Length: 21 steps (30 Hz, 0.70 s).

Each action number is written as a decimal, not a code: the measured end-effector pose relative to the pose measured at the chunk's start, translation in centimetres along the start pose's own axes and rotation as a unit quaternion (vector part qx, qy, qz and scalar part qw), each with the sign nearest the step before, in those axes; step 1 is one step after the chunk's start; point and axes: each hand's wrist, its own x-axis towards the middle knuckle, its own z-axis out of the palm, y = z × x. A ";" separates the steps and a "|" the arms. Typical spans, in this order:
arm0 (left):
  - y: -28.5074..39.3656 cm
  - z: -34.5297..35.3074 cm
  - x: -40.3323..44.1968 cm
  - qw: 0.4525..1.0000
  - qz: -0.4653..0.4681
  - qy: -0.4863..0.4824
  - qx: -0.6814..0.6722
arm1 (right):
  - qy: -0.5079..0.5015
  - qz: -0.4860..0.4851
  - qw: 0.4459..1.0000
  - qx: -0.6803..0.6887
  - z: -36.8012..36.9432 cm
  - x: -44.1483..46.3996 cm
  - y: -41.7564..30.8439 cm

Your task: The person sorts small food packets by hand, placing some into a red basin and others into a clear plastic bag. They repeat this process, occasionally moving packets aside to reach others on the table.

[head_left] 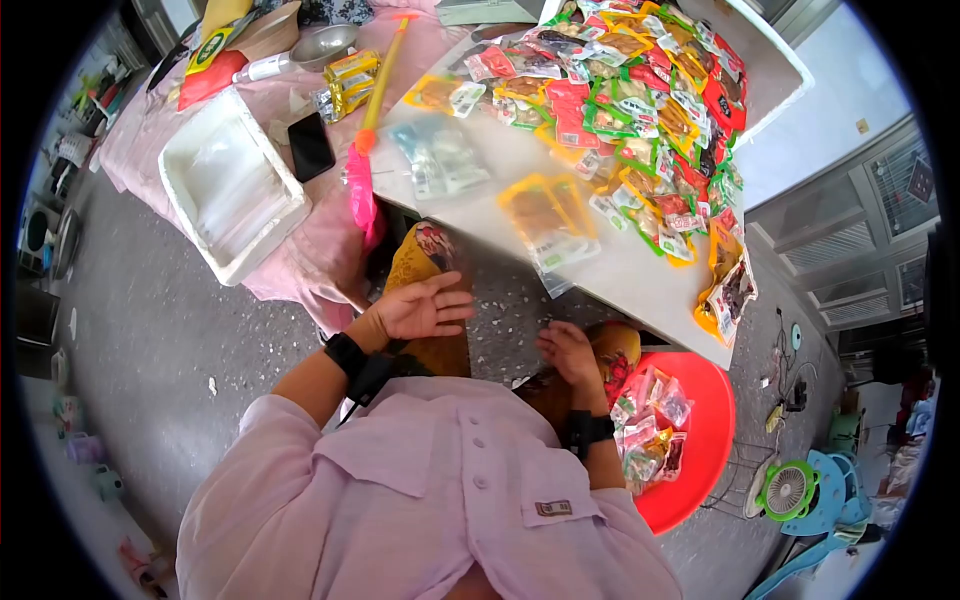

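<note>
No full word reads clearly right now; here's the little patch [553, 508] on the shirt [400, 540], its dark marks too small to make out; over on the heap of packets [620, 110], white label panels everywhere, print too tiny; the yellow packets [550, 215] carry a label lost in blur; and the red-and-yellow bag [207, 68] shows a green oval logo, lettering unclear.
</note>
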 end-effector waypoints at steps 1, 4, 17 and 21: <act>0.0 0.0 0.0 1.000 0.000 0.002 0.001 | -0.003 0.001 1.000 -0.001 -0.2 0.2 0.1; 0.0 0.3 -0.1 1.000 0.000 0.011 0.003 | 0.005 0.008 1.000 -0.007 0.0 0.0 0.0; -0.2 0.3 0.1 1.000 0.007 0.013 0.005 | 0.018 0.005 1.000 -0.002 0.7 -0.5 -0.4; -0.2 0.3 0.0 1.000 0.011 0.022 0.009 | 0.013 0.007 1.000 -0.001 0.5 -0.3 -0.3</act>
